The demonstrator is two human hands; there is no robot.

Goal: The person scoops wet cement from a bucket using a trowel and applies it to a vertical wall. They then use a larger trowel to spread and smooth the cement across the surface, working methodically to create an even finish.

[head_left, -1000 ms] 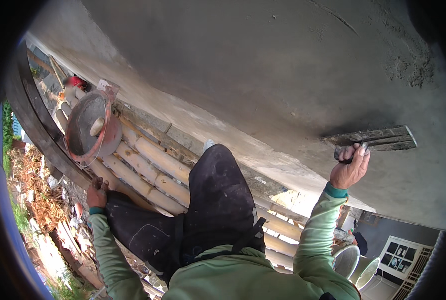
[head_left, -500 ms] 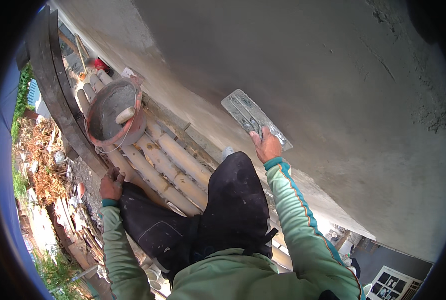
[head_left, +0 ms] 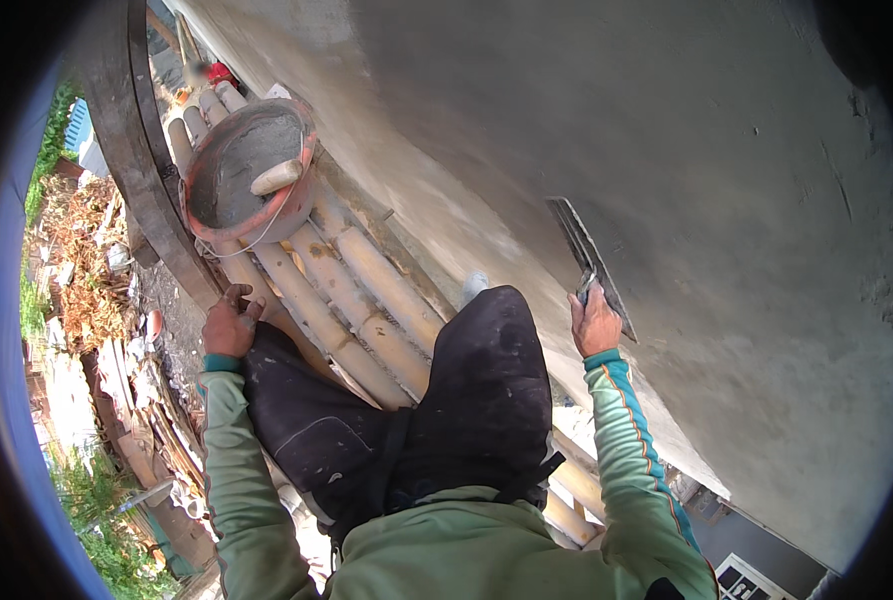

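In my right hand is a rectangular plastering trowel, gripped by its handle. Its blade is seen nearly edge-on, close against the grey plastered wall; whether the whole blade touches cannot be told. My left hand is beside my left knee, next to the dark curved-looking beam. Its fingers are loosely curled, with thumb and forefinger apart and nothing visible between them. Ahead of it a reddish bucket holds grey mortar, and a pale, rounded handle-like piece lies across the mortar near the rim.
Beneath me run several bamboo poles forming a platform, with gaps between them. Lower down at the left lie brown dry leaves and scattered boards. A white-framed window shows at the lower right.
My right hand has moved right with the trowel, whose blade has turned from its broad face to nearly edge-on. My left hand's fingers have loosened slightly. The view has shifted a little.
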